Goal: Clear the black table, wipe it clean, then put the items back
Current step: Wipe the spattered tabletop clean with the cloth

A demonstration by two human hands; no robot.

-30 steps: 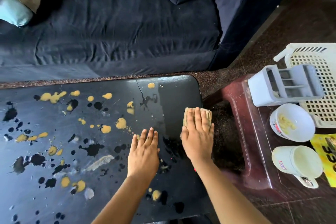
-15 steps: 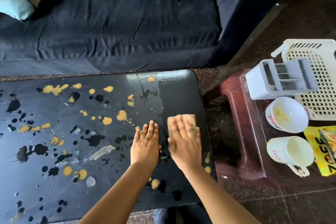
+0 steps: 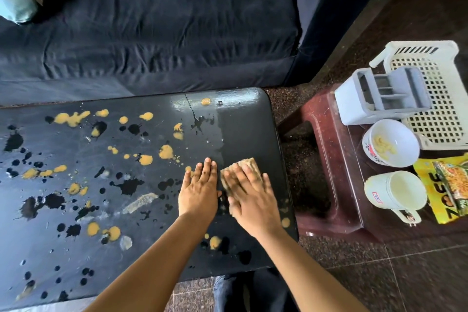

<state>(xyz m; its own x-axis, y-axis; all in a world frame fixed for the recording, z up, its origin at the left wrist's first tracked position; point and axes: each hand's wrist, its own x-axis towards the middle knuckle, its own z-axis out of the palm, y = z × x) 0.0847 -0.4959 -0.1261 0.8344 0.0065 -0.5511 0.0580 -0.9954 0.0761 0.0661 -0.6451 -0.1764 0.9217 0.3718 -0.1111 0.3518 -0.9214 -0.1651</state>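
Note:
The black table (image 3: 76,248) is spattered with yellow and black blotches over most of its top; its far right strip looks wet and shiny. My right hand (image 3: 249,197) presses flat on a tan sponge (image 3: 249,163) near the table's right edge, fingers spread over it. My left hand (image 3: 200,189) lies flat on the tabletop just left of the sponge, palm down, holding nothing. On a maroon stool (image 3: 326,159) to the right stand a white bowl (image 3: 390,143) with yellow residue, a white mug (image 3: 395,191), a grey holder (image 3: 379,95), a yellow noodle packet (image 3: 445,190) and a white basket (image 3: 435,99).
A dark blue sofa (image 3: 164,28) runs along the table's far side, with a light blue cushion (image 3: 15,5) at the far left. Dark speckled floor tiles (image 3: 379,273) lie to the right and front. My legs show below the table's near edge.
My right hand has dragged the sponge from the table's right edge toward my left hand, then slightly back right. The left hand has stayed planted.

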